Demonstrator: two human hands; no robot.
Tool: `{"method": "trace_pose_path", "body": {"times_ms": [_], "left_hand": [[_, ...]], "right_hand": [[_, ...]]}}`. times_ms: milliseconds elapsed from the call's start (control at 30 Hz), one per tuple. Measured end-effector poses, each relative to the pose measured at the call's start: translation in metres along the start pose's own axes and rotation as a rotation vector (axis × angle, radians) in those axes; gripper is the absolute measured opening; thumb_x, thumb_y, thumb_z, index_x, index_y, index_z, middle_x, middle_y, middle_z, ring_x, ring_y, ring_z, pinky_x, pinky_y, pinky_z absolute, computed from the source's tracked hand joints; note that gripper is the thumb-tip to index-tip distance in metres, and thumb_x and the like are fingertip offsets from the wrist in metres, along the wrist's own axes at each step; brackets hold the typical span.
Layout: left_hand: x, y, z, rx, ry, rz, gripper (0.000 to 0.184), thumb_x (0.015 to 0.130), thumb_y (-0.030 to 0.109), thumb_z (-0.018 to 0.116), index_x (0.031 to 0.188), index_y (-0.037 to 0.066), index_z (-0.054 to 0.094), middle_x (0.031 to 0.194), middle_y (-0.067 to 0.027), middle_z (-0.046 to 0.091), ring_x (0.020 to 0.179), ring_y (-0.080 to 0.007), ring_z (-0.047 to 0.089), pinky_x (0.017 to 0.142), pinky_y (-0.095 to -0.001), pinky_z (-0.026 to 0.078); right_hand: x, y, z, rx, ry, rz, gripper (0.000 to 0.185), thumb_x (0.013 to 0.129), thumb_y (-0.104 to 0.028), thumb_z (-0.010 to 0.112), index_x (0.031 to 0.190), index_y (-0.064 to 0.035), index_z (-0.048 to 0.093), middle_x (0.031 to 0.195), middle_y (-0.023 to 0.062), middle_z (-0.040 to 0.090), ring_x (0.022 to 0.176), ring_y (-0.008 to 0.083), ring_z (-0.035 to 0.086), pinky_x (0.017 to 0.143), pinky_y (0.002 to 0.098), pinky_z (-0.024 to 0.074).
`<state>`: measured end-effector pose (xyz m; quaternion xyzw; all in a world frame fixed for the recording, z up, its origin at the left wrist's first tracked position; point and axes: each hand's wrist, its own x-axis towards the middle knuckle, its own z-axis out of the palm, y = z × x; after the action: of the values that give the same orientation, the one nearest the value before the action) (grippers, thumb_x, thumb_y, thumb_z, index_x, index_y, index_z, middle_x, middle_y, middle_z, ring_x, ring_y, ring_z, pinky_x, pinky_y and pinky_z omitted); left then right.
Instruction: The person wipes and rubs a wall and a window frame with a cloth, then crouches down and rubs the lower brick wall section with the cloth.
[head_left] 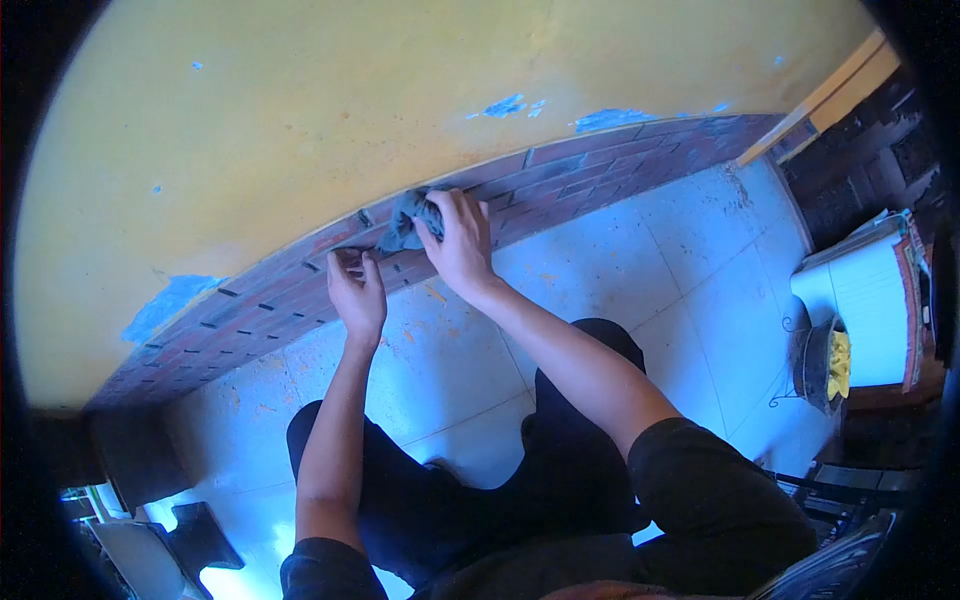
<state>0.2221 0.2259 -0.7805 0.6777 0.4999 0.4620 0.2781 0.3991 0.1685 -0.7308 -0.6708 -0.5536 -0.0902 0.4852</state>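
My right hand [462,240] grips a crumpled dark grey-green cloth [405,222] against the upper part of the red brick-patterned wall band [570,178]. Just left of it and slightly lower, my left hand [357,295] has its fingertips curled at the same band; whether it holds anything small is hidden. Above the band is the yellow wall [300,110], where bluish patches of bare surface [172,305] show near its lower edge.
Pale floor tiles [590,270] with scattered orange flakes run along the wall's foot. A dark block [135,455] stands at the lower left. On the right are a white-topped piece [865,300], a wire-framed holder with something yellow [838,365], and a wooden post [820,95].
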Motion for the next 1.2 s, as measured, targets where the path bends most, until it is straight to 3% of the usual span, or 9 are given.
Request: {"method": "trace_pose_path", "body": {"times_ms": [567, 700, 833, 900, 1000, 1100, 1200], "left_hand": [[-0.002, 0.000, 0.000, -0.028, -0.025, 0.007, 0.017, 0.097, 0.009, 0.067, 0.105, -0.003, 0.059, 0.097, -0.0201, 0.069, 0.088, -0.0343, 0.070, 0.076, -0.0428, 0.056], [-0.002, 0.009, -0.003, -0.014, -0.045, 0.016, 0.017, 0.096, 0.005, 0.066, 0.109, -0.004, 0.058, 0.096, -0.0209, 0.068, 0.087, -0.0346, 0.069, 0.077, -0.0432, 0.056], [-0.007, 0.017, -0.009, -0.029, -0.053, 0.020, 0.023, 0.097, 0.003, 0.064, 0.117, -0.006, 0.058, 0.103, -0.0230, 0.070, 0.088, -0.0292, 0.071, 0.078, -0.0409, 0.056], [-0.009, 0.013, -0.012, -0.123, -0.079, -0.036, 0.025, 0.100, 0.004, 0.063, 0.122, -0.006, 0.056, 0.107, -0.0188, 0.070, 0.093, -0.0224, 0.069, 0.079, -0.0360, 0.056], [-0.009, 0.000, -0.018, -0.144, -0.083, -0.026, 0.023, 0.101, 0.004, 0.062, 0.122, -0.004, 0.056, 0.113, -0.0155, 0.068, 0.098, -0.0193, 0.067, 0.081, -0.0349, 0.057], [-0.009, 0.003, -0.020, -0.204, -0.085, -0.119, 0.023, 0.102, 0.005, 0.062, 0.122, -0.005, 0.055, 0.108, -0.0135, 0.069, 0.095, -0.0184, 0.065, 0.083, -0.0340, 0.055], [-0.010, 0.001, -0.021, -0.098, -0.092, -0.051, 0.024, 0.102, 0.006, 0.062, 0.122, -0.006, 0.056, 0.104, -0.0144, 0.070, 0.093, -0.0189, 0.065, 0.085, -0.0346, 0.053]], "right_hand": [[-0.011, -0.006, 0.016, 0.095, -0.094, 0.003, 0.036, 0.086, -0.015, 0.079, 0.115, -0.0080, 0.059, 0.106, 0.0139, 0.063, 0.100, 0.0372, 0.061, 0.086, 0.0494, 0.0421], [-0.028, -0.016, 0.031, 0.296, -0.183, 0.065, 0.033, 0.088, -0.012, 0.077, 0.115, -0.0061, 0.059, 0.104, 0.0159, 0.063, 0.100, 0.0407, 0.063, 0.086, 0.0511, 0.0464], [-0.035, -0.027, 0.045, 0.394, -0.229, 0.121, 0.032, 0.089, -0.011, 0.075, 0.115, -0.0047, 0.059, 0.107, 0.0180, 0.065, 0.100, 0.0429, 0.065, 0.085, 0.0511, 0.0511], [-0.035, -0.029, 0.044, 0.429, -0.258, 0.169, 0.034, 0.090, -0.010, 0.074, 0.118, -0.0040, 0.057, 0.108, 0.0192, 0.065, 0.102, 0.0436, 0.066, 0.086, 0.0502, 0.0525], [-0.036, -0.033, 0.045, 0.436, -0.281, 0.220, 0.033, 0.090, -0.010, 0.073, 0.119, -0.0032, 0.057, 0.109, 0.0202, 0.065, 0.102, 0.0437, 0.066, 0.085, 0.0505, 0.0529], [-0.037, -0.038, 0.045, 0.464, -0.261, 0.263, 0.035, 0.091, -0.008, 0.073, 0.120, -0.0038, 0.055, 0.110, 0.0199, 0.064, 0.103, 0.0430, 0.065, 0.086, 0.0509, 0.0515], [-0.036, -0.042, 0.043, 0.418, -0.155, 0.242, 0.035, 0.090, -0.006, 0.073, 0.121, -0.0052, 0.055, 0.111, 0.0180, 0.062, 0.105, 0.0406, 0.063, 0.088, 0.0502, 0.0478]]}}
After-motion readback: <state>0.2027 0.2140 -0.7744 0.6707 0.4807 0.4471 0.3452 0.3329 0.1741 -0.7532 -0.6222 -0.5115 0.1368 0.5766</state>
